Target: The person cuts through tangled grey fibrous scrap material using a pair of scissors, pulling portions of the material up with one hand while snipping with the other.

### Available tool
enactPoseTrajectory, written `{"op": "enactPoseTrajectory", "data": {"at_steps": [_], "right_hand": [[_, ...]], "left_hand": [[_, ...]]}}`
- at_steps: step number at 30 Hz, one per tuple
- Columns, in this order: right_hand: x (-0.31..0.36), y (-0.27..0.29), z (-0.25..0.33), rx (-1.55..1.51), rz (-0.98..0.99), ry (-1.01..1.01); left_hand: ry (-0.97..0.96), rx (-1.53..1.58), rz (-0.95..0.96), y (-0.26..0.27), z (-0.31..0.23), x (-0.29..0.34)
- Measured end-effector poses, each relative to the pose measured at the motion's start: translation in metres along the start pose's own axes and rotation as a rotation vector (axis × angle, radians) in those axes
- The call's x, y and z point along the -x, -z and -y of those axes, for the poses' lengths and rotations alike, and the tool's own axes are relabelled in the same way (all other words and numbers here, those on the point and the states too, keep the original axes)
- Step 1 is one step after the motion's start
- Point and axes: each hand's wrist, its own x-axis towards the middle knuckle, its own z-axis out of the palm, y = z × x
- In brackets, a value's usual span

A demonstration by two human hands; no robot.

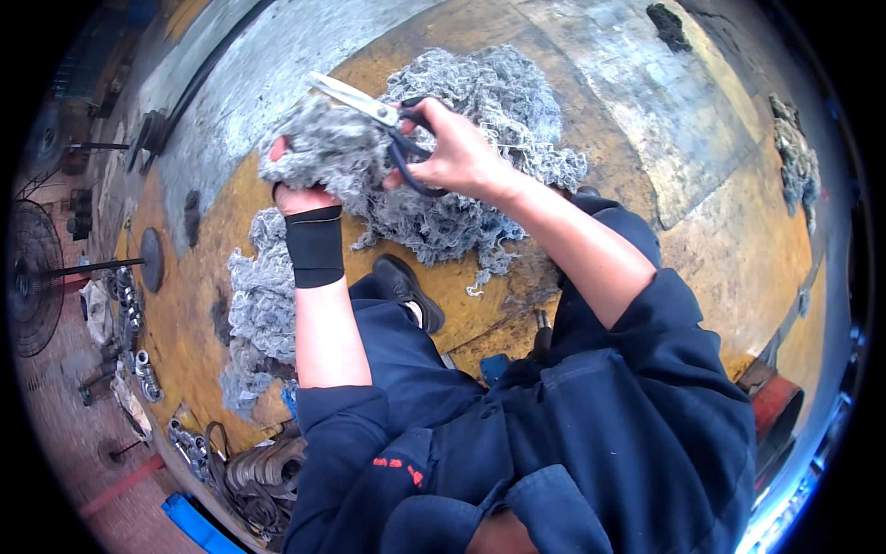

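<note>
My left hand (306,199), with a black wrist wrap (315,246), grips a loose clump of grey yarn waste (330,148). Most of its fingers are hidden under the strands. The clump is somewhat blurred. Scissors (358,99) with dark handles are in my right hand (459,155), fingers in the loops. Their silver blades point to the upper left, across the top of the clump. Just beyond and beneath my hands lies a large heap of tangled grey yarn (503,97). A smaller heap of grey yarn (264,291) sits to the left of my left forearm.
A worn yellow-brown floor sheet (600,148) spreads under the heaps. To the left stand a black fan (37,277) and a round metal disc on a rod (152,259). Metal parts (268,471) crowd the lower left. A red drum-like thing (775,406) is at the right.
</note>
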Motion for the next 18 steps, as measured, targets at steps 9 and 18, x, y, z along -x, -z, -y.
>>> {"op": "enactPoseTrajectory", "data": {"at_steps": [9,18], "right_hand": [[-0.030,0.034,-0.012,-0.644,-0.227,-0.164],[-0.024,0.045,-0.017,-0.756,-0.216,-0.209]], "left_hand": [[0.079,-0.385,0.122,-0.036,0.036,-0.008],[0.305,-0.803,0.177,-0.041,0.044,-0.010]]}}
